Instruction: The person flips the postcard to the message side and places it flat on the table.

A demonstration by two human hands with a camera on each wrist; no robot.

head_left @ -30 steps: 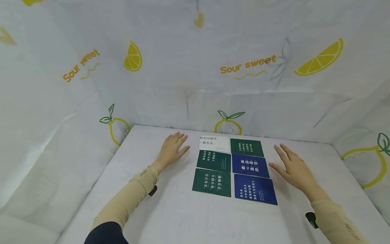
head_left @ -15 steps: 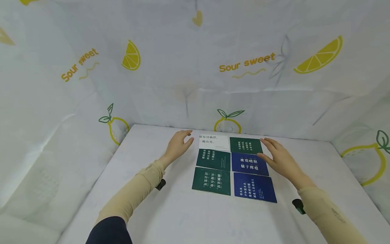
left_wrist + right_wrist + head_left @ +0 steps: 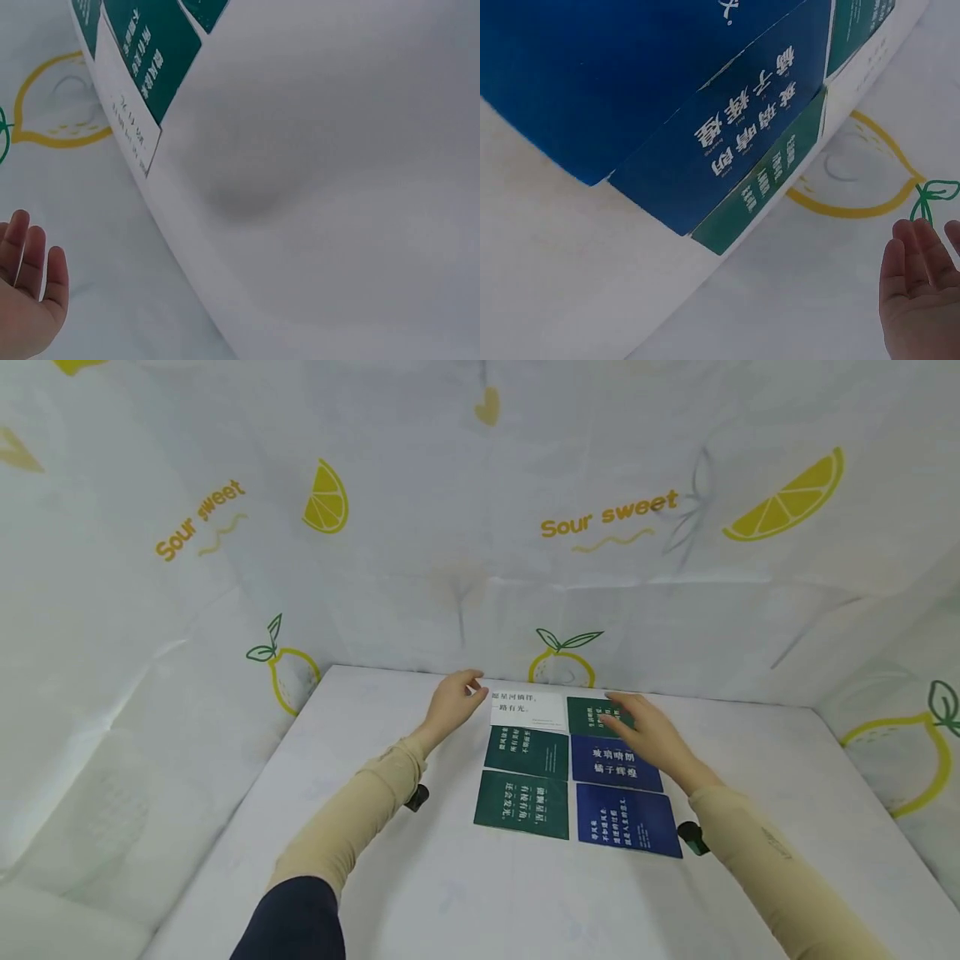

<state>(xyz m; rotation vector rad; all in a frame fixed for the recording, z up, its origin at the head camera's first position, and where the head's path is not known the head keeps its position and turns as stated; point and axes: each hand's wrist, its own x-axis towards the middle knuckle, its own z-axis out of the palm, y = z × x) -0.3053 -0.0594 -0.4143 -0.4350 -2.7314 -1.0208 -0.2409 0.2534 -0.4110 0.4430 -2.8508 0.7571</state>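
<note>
In the head view, several printed cards lie in two columns on the white table. My left hand (image 3: 452, 700) hovers by the left edge of the white card (image 3: 534, 713), its fingers slightly bent and holding nothing. Over the upper right green card (image 3: 579, 717) is my right hand (image 3: 649, 732), covering part of it; contact cannot be told. Below the white card are a green card (image 3: 542, 754) and another green card (image 3: 521, 806). To their right lie a blue card (image 3: 600, 767) and a lower blue card (image 3: 630, 822). Both wrist views show loosely extended fingers.
The white table (image 3: 480, 893) ends at a back edge against a hanging white cloth (image 3: 420, 610) printed with lemons and lettering. More of that cloth hangs at the left and right sides. A dark wrist device (image 3: 693, 837) sits under the right sleeve.
My right hand has moved left from beside the cards to over the upper right green card. My left hand has moved right and slightly farther back, toward the white card. The cards stay put.
</note>
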